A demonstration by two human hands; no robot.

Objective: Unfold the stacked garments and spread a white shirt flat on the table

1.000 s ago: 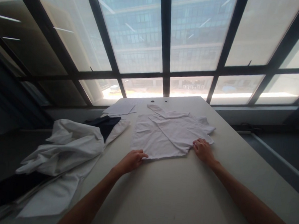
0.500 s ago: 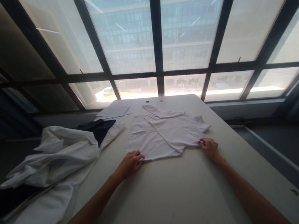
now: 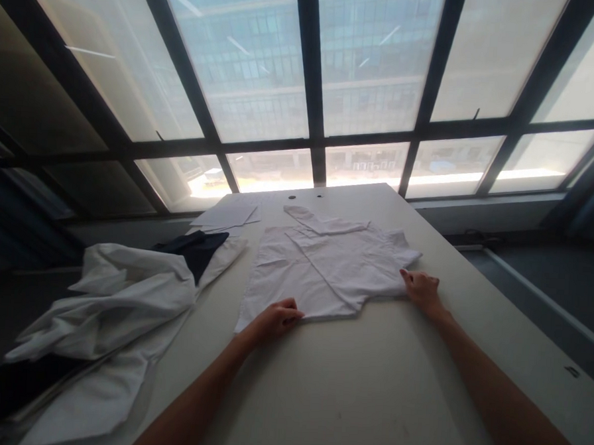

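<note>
I see a white shirt [image 3: 324,267] lying flat and partly folded in the middle of the pale table [image 3: 347,398], its sleeves crossed over the body, roughly at twelve o'clock from where the arms enter the view. My left hand [image 3: 275,317] sits on the shirt's near hem at about seven o'clock of the garment, fingers curled over the edge of the fabric; I cannot tell whether they pinch the cloth or only press on it. My right hand [image 3: 423,289] rests at the shirt's right edge, about four o'clock of the garment, fingers bent and touching the cloth, and again the grip itself is not clear to me. Off at nine o'clock a heap of white clothes [image 3: 117,313] with a dark garment [image 3: 196,250] among them spills over the table's left edge. At eleven o'clock, beyond the heap, lie some sheets of paper [image 3: 230,216]. Behind the table stands a wall of windows [image 3: 304,83] with dark frames.
</note>
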